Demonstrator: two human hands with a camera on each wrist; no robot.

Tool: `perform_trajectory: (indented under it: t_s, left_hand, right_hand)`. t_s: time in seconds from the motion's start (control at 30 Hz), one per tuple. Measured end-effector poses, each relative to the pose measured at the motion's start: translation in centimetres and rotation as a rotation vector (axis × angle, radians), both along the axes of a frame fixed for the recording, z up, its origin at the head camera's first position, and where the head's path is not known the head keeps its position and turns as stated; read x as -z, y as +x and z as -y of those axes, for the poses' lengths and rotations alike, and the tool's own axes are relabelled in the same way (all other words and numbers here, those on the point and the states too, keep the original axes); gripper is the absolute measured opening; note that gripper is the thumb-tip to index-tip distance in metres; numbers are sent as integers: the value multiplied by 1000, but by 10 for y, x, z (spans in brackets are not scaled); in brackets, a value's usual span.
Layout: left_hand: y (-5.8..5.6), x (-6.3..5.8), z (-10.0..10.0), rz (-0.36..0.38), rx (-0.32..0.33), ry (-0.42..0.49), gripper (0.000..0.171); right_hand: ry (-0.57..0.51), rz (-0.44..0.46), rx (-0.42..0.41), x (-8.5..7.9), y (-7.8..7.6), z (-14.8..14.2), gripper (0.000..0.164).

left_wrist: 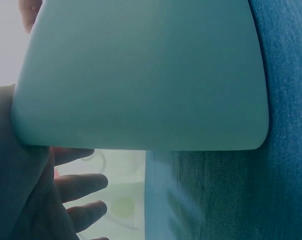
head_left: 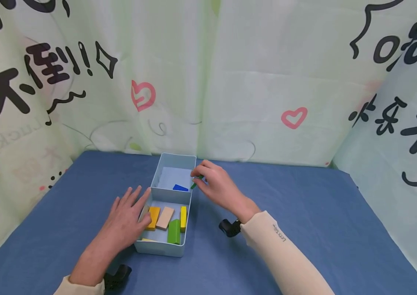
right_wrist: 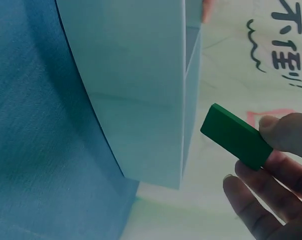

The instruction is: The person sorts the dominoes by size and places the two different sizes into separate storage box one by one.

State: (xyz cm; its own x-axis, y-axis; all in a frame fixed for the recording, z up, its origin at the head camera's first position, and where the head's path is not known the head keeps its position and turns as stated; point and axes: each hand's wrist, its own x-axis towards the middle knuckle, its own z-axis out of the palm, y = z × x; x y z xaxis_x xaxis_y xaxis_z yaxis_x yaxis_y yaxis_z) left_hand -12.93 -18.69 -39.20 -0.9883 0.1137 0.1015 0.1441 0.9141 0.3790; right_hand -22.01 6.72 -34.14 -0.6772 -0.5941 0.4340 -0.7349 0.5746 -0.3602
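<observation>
A light blue two-compartment box (head_left: 159,247) stands on the table. My right hand (head_left: 217,182) pinches a dark green block (right_wrist: 236,135) between thumb and fingers, at the right rim of the far compartment. In that compartment lies a blue block (head_left: 180,187). My left hand (head_left: 127,219) is at the box's left side, fingers spread and thumb over the rim of the near compartment. The near compartment holds an orange block (head_left: 154,218), a beige block (head_left: 165,218), a yellow block (head_left: 183,219) and a light green block (head_left: 174,232); another yellowish piece (head_left: 148,240) shows at its near left corner.
A blue cloth (head_left: 297,229) covers the table. Behind and at both sides hangs a pale printed curtain (head_left: 245,102). Black wrist-worn devices sit under the left wrist (head_left: 117,277) and the right wrist (head_left: 230,228).
</observation>
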Motion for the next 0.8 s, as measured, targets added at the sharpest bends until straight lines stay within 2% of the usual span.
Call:
perform_trajectory:
  t_s: [0.53,0.8]
  left_hand:
    - [-1,1,0,-12,-13,-6,62]
    - [-1,1,-1,-8,-23,-6,61]
  right_hand:
    - [105,52,44,4,-32,34,11]
    - [206,18,25,6,-44,44,5]
